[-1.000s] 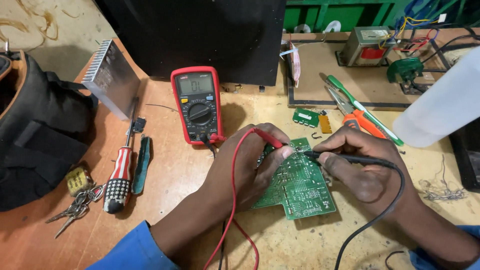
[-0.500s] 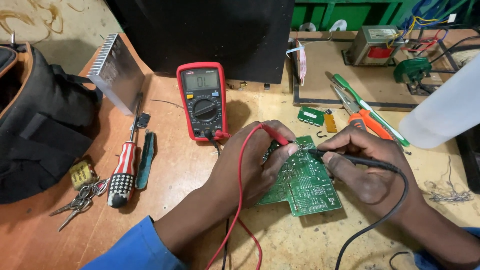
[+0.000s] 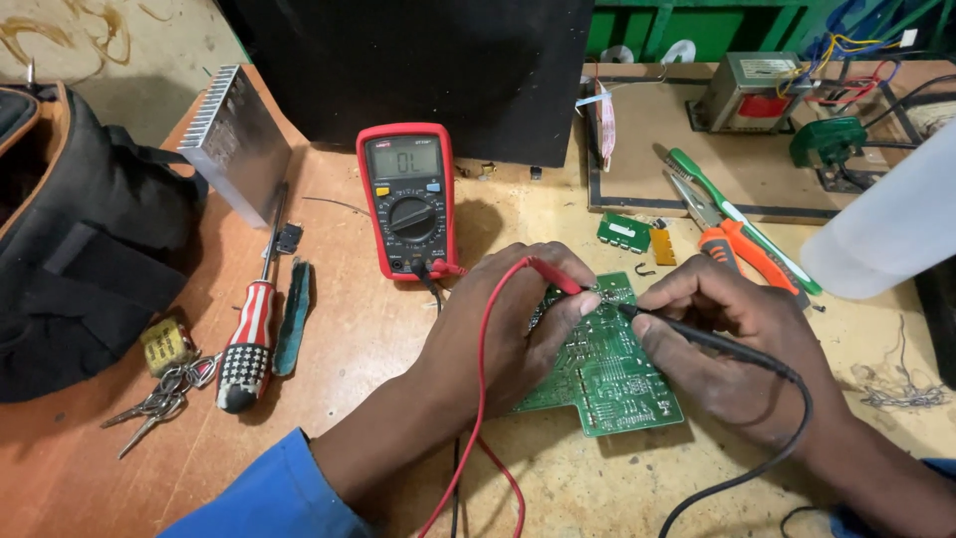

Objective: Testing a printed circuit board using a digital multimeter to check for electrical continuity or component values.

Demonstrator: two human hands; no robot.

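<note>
Wooden workbench (image 3: 398, 349) fills the head view, with a big black box at the back. Behind the hands stands a red digital multimeter (image 3: 408, 199). On the left lie a black bag (image 3: 80, 249), a ribbed metal heat sink (image 3: 234, 139), a red-and-white striped screwdriver (image 3: 249, 329) and a bunch of keys (image 3: 159, 394). Orange-handled pliers (image 3: 742, 249) and a white plastic bottle (image 3: 886, 229) are on the right.

A green printed circuit board (image 3: 607, 369) lies flat between the hands, its long axis going from near-right to far-left. The left hand (image 3: 508, 319) covers its left part and pinches the red probe (image 3: 558, 279). The right hand (image 3: 737, 344) grips the black probe (image 3: 687, 334). Both tips point inward onto the board's far end.
</note>
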